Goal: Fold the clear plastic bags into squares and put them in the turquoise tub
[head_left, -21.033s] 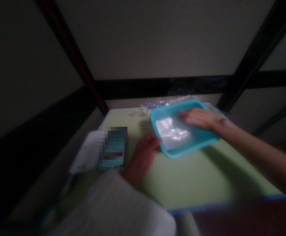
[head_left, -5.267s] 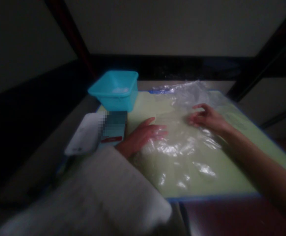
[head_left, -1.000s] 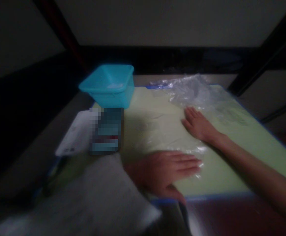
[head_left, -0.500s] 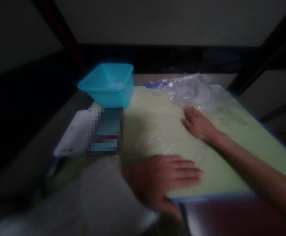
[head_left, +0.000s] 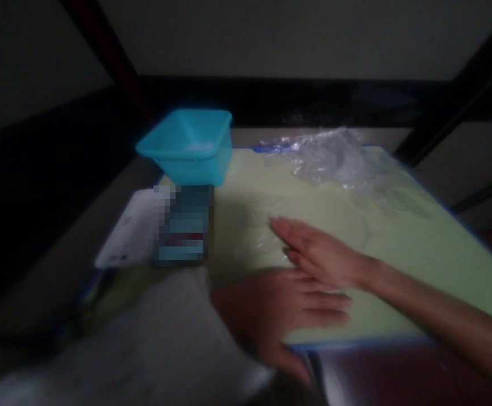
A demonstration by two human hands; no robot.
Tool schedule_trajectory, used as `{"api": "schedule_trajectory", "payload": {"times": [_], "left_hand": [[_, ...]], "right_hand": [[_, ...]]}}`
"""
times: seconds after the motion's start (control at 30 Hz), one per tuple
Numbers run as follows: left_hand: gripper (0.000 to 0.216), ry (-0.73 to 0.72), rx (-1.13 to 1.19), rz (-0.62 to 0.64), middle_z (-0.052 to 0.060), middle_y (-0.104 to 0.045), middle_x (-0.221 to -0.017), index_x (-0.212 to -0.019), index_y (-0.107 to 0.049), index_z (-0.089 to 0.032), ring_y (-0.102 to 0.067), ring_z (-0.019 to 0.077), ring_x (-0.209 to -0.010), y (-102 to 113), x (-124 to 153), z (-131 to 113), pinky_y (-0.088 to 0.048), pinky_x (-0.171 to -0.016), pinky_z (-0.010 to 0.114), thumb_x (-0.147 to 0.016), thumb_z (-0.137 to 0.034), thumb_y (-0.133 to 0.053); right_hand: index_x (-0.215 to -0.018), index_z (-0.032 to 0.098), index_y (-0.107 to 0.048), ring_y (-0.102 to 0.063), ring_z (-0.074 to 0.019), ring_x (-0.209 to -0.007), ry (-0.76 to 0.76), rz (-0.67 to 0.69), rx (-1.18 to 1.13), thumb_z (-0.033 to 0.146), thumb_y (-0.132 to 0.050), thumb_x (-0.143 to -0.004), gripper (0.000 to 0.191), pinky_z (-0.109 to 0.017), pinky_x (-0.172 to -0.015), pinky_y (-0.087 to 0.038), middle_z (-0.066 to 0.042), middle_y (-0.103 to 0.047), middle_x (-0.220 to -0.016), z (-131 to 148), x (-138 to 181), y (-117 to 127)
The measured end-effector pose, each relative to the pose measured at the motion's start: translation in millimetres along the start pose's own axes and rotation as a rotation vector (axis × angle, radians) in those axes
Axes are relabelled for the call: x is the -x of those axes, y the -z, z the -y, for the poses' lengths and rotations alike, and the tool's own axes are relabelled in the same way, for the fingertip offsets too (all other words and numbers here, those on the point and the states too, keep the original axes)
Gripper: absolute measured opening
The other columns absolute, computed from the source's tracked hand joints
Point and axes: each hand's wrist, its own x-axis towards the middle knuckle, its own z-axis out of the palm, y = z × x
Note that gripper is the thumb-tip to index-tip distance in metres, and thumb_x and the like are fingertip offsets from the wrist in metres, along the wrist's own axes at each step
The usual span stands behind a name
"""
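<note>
A thin clear plastic bag (head_left: 258, 225) lies flat on the pale yellow-green table (head_left: 402, 293). My left hand (head_left: 275, 310) rests flat near the table's front edge, fingers stretched to the right and thumb toward me. Over the bag lies my right hand (head_left: 317, 254), its fingers extended to the left, the lower ones close to or touching the left fingers. Neither hand grasps anything. Part of the bag is hidden beneath the hands.
At the back left stands a blue plastic basket (head_left: 195, 163). A blurred-out phone-like slab (head_left: 186, 225) and a white flat packet (head_left: 131, 231) lie in front of it. Crumpled clear plastic (head_left: 330, 155) covers the back right. The table has a blue edge.
My right hand has moved left and toward me, from near the crumpled plastic to beside my left fingers. My left hand has stayed almost still.
</note>
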Motion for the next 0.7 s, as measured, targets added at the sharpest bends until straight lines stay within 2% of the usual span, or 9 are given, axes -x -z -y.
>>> {"api": "schedule_trajectory", "payload": {"times": [0.1, 0.2, 0.43, 0.7], "left_hand": [[0.069, 0.008, 0.022, 0.005, 0.008, -0.037, -0.148, -0.138, -0.042, -0.014, -0.031, 0.0244, -0.138, 0, 0, 0, -0.025, -0.115, 0.038, -0.083, -0.054, -0.052], [0.068, 0.012, 0.008, 0.019, 0.007, -0.037, -0.148, -0.137, -0.044, -0.013, -0.024, 0.0226, -0.141, 2, 0, -1, -0.019, -0.117, 0.035, -0.083, -0.053, -0.053], [0.066, 0.024, -0.018, 0.039, 0.005, -0.036, -0.148, -0.138, -0.043, -0.015, -0.025, 0.0226, -0.141, 5, -1, -4, -0.018, -0.118, 0.037, -0.084, -0.051, -0.051], [0.067, 0.014, -0.027, 0.032, 0.005, -0.035, -0.149, -0.137, -0.043, -0.014, -0.023, 0.0222, -0.141, 3, 0, -3, -0.016, -0.118, 0.037, -0.084, -0.053, -0.05]], "right_hand": [[-0.147, 0.008, -0.022, -0.016, -0.019, -0.142, 0.052, 0.073, 0.036, 0.028, -0.027, -0.096, 0.055, -0.043, -0.115, -0.02, -0.012, -0.024, -0.153, 4, 0, -5], [-0.147, 0.009, -0.022, -0.011, -0.0189, -0.142, 0.051, 0.085, 0.099, 0.029, -0.026, -0.097, 0.054, -0.043, -0.115, -0.018, -0.011, -0.021, -0.154, -8, 3, -5], [-0.15, 0.018, -0.015, -0.017, -0.0218, -0.141, -0.023, -0.001, 0.175, 0.039, -0.028, -0.097, 0.058, -0.046, -0.114, -0.022, -0.007, -0.023, -0.153, -50, 11, 0], [-0.149, 0.019, -0.015, -0.017, -0.0235, -0.141, -0.104, 0.012, 0.214, 0.046, -0.022, -0.097, 0.059, -0.05, -0.113, -0.023, -0.006, -0.023, -0.152, -86, 17, 12]]}}
